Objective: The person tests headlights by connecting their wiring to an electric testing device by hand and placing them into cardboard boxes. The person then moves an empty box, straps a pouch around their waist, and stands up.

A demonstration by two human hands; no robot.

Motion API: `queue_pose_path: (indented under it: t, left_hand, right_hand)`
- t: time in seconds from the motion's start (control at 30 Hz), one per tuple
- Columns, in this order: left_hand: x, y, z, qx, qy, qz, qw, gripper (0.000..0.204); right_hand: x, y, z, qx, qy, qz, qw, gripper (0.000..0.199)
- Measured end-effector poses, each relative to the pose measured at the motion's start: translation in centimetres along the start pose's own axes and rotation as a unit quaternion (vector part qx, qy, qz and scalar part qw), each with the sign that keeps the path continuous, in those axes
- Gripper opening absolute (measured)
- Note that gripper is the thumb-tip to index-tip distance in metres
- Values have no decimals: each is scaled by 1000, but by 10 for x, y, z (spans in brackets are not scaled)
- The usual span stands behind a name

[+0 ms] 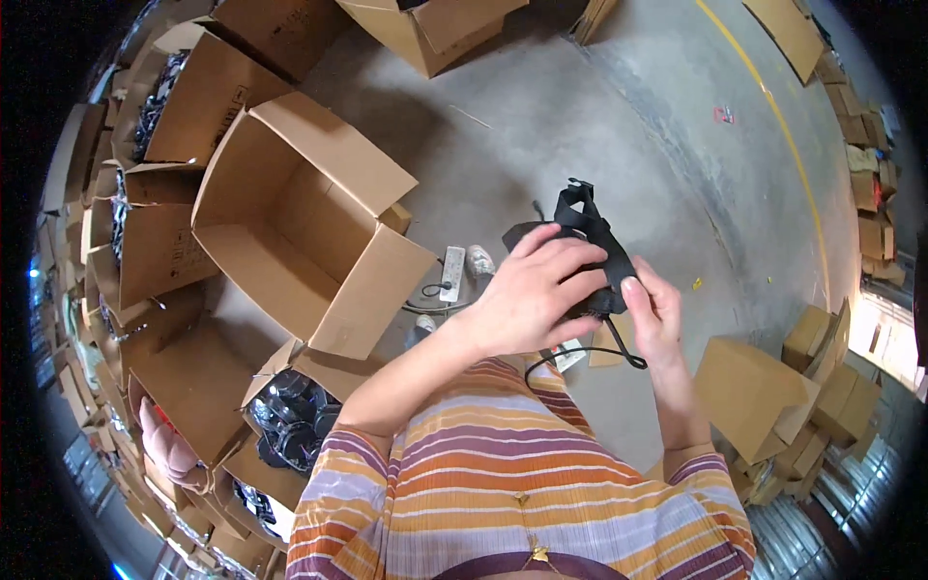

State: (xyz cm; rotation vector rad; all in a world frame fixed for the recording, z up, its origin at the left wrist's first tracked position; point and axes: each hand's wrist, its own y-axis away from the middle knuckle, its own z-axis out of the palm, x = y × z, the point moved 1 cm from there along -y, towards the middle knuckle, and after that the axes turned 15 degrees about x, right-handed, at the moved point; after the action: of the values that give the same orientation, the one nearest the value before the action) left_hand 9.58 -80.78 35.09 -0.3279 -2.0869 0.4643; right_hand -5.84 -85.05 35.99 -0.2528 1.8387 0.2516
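In front of my body, both hands hold a black strapped item (612, 259) with a plastic buckle at its far end and a thin black cord (619, 350) looping below it. My left hand (541, 290) lies over its top from the left, fingers curled across the black material and the thumb side toward me. My right hand (654, 309) pinches the item's right edge, with the thumb on top and the other fingers partly behind. Much of the item is hidden under my left hand, so its exact kind cannot be made out.
A large open cardboard box (319, 217) stands to the left. Nearer me, a smaller box holds shiny black items (295, 416). A white power strip (451, 274) lies on the floor beside a shoe (480, 259). More cartons (759, 396) are stacked at the right.
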Motion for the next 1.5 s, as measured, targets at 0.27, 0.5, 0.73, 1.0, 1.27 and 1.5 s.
queue_pose_path:
  t: [0.27,0.5,0.73,1.0,1.27,1.5]
  left_hand:
    - [-2,-20,-11,-31,-68,5,997,25]
    - [-13,-31,-10,1,-87,-7,996,21]
    - [-9,-29,-33,61,-94,7,994,13]
    - [31,-38,-71,63,-48,-26,997,17]
    - [51,-38,-77,21,-45,41,998,23]
    - [59,-27,-68,-48,-30,53,997,24]
  right_hand:
    - [-15,-29,15,-84,39,-78,993,18]
    - [-21,-59,32,-109,75,-238,962,22]
    - [-49,-80,13,-123,6,-272,954,11]
    - [72,-70,-90,-115,29,135,984,26]
    - [217,-16,58,-319,-323,493,742,60]
    - [155,-53,90,-216,-622,417,626,62]
